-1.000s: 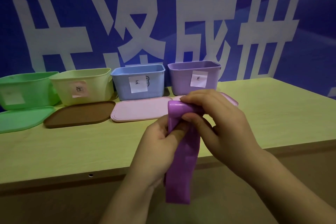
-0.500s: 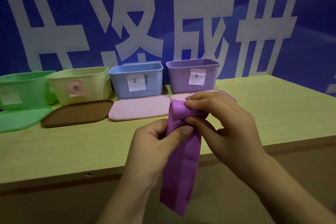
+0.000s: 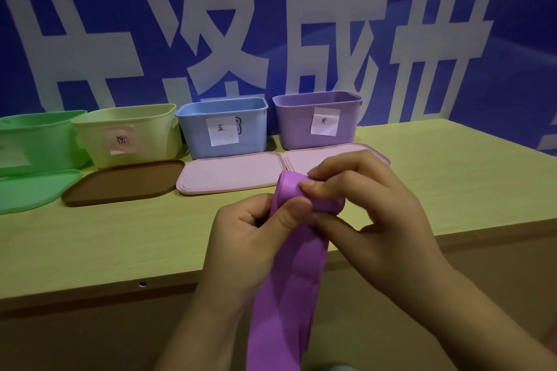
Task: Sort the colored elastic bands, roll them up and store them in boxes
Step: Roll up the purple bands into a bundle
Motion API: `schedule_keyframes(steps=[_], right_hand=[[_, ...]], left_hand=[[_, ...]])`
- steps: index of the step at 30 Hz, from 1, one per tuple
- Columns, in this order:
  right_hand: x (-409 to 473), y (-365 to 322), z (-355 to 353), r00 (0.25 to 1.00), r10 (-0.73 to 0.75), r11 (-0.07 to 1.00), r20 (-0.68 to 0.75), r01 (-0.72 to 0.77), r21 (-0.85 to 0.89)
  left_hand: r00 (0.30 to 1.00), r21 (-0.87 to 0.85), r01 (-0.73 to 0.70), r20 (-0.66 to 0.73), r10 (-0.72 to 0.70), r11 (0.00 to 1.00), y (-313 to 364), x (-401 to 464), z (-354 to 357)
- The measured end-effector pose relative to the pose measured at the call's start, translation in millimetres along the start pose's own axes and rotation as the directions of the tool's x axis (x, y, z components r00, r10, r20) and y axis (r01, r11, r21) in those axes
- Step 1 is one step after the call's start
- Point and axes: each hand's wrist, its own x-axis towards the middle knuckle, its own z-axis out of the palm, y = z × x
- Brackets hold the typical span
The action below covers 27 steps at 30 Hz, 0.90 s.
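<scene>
Purple elastic band, held in the air between both hands in front of the near edge of the desk. Its upper end is wound into a small roll; the right hand pinches that roll between thumb and curled fingers from the right. The left hand grips the band just below the roll, thumb pressed on its front face. The free length hangs straight down past the desk edge and out of view at the bottom. Behind, along the back of the desk from left to right: green box, yellow box, blue box, purple box, each labelled and open. Lids lie flat before them: green lid, brown lid, two pink lids, the right one partly hidden by the hands.
</scene>
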Motion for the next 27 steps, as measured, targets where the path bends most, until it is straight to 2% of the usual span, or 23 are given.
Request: schedule_keyframes(steps=[2,4,6,7,13,16,19,23,27], right_hand=[[0,1,-8,0.989,0.102,0.973,0.11,-0.122,0.195],[1,1,-20,0.93,0.209,0.864,0.303,-0.32,0.388],[1,2,-26,0.841,0.307,0.748,0.446,-0.503,0.434],[1,1,-26,0.823,0.335,0.748,0.459,-0.529,0.401],[-1,-3,-21,0.876,0.357,0.849,0.325,-0.449,0.278],[-4,0,-20,0.901,0.322,0.89,0.29,-0.392,0.233],[-6,0,-17,0.922,0.298,0.917,0.247,-0.348,0.193],[-4,-1,-22,0.954,0.255,0.945,0.155,-0.28,0.168],[-5,-2,-23,0.956,0.253,0.948,0.15,-0.276,0.161]], left_hand=[[0.999,-0.034,0.011,0.032,-0.01,0.999,-2,-1,-2],[0.998,-0.049,-0.002,0.055,0.005,0.999,-5,-1,-6],[0.998,-0.031,-0.034,0.059,0.035,0.999,-7,0,-9],[0.997,-0.027,-0.044,0.061,0.045,0.999,-7,1,-10],[0.984,0.029,0.047,0.17,-0.052,0.998,0,4,-13],[0.971,0.136,0.025,0.234,-0.056,0.99,6,7,-19],[0.964,0.174,0.006,0.261,-0.052,0.985,6,9,-22],[0.959,0.056,0.082,0.268,-0.094,0.995,-1,10,-24],[0.945,-0.039,0.167,0.29,-0.149,0.985,-2,13,-22]])
